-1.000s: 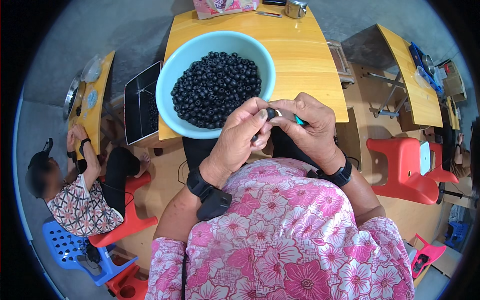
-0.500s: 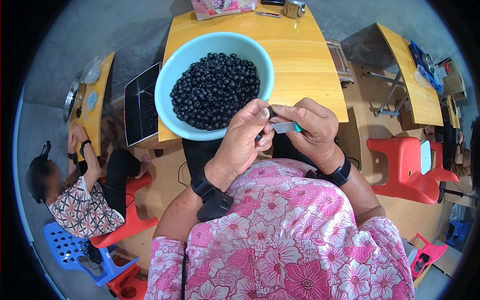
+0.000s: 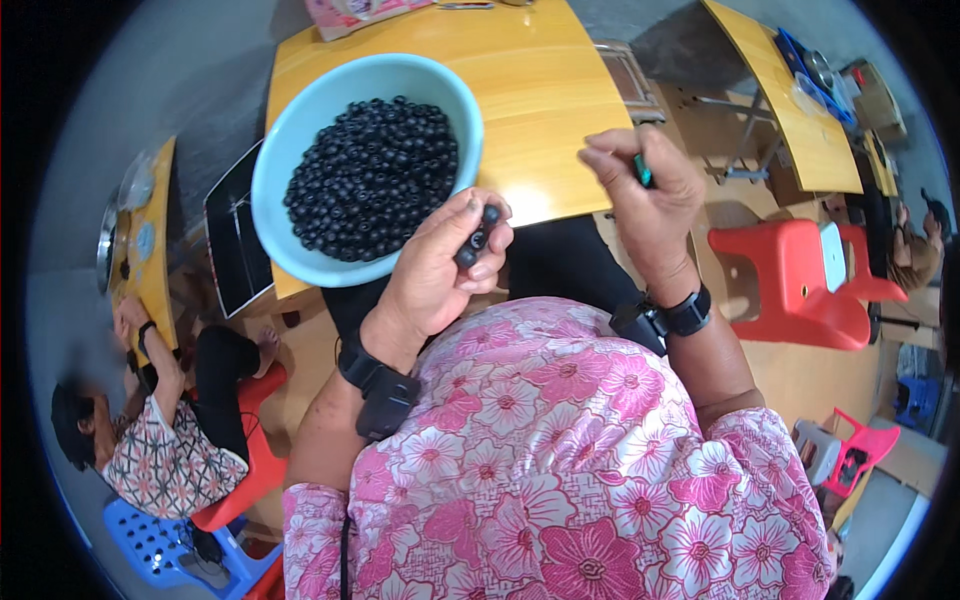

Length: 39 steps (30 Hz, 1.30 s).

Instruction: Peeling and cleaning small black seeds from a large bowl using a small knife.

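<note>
My left hand is closed around a few small black beads, which show between the thumb and fingers. It is just off the near right side of a light blue basin. Inside the basin lies a heap of black beads with holes through them. Off to the right, beyond the table's near edge, my right hand is raised and slightly blurred. It grips a knife with a green handle; the blade is hidden from view now.
The basin stands on a yellow wooden table, with a pink bag at its far edge. A black box is left of the table. A co-worker sits at the left; red stools stand at the right.
My hands have come apart. My right hand has moved right and up with the knife, away from the beads in my left hand. The whole view has shifted slightly.
</note>
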Each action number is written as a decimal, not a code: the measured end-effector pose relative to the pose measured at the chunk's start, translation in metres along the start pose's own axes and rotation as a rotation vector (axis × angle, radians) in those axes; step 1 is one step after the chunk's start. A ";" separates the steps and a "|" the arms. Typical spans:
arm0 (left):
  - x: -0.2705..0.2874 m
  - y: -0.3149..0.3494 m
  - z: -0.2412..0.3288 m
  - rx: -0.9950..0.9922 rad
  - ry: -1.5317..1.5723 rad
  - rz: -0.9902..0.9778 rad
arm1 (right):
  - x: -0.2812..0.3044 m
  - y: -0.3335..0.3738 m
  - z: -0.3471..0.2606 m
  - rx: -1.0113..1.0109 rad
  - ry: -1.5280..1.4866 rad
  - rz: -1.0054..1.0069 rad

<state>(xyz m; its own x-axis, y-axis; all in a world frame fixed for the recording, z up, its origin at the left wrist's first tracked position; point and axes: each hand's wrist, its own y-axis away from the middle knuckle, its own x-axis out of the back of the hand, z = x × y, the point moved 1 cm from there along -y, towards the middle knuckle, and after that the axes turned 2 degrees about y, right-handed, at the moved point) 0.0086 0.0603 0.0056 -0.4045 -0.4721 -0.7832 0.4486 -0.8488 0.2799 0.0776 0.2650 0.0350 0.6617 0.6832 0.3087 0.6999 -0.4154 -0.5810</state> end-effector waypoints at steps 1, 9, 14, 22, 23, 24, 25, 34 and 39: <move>0.001 -0.004 -0.003 0.020 0.004 -0.013 | 0.010 0.000 0.009 0.006 0.004 0.052; -0.009 -0.059 -0.053 0.407 -0.006 0.072 | 0.095 0.014 0.033 -0.219 0.087 0.297; -0.049 -0.104 -0.077 0.421 0.035 0.066 | 0.127 0.032 0.053 -0.338 0.047 0.425; -0.020 -0.111 -0.097 0.531 -0.129 0.096 | 0.130 0.042 0.066 -0.420 0.101 0.374; -0.015 -0.106 -0.093 0.519 -0.163 0.091 | 0.129 0.040 0.068 -0.428 0.110 0.361; -0.014 -0.099 -0.083 0.516 -0.161 0.098 | 0.125 0.036 0.068 -0.434 0.115 0.345; -0.011 -0.094 -0.074 0.471 -0.183 0.008 | 0.121 0.034 0.069 -0.436 0.111 0.343; -0.015 -0.013 0.022 0.170 -0.568 -0.224 | 0.039 0.012 0.048 -0.415 -0.003 -0.036; 0.003 0.034 0.049 -0.102 -0.812 0.109 | -0.017 0.008 0.026 -0.429 -0.294 -0.383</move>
<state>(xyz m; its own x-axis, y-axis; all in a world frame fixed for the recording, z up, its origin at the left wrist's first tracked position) -0.0160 0.0179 0.0398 -0.7869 -0.6092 -0.0983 0.5734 -0.7807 0.2485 0.0653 0.2658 0.0056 0.2851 0.9415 0.1799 0.9575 -0.2710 -0.0991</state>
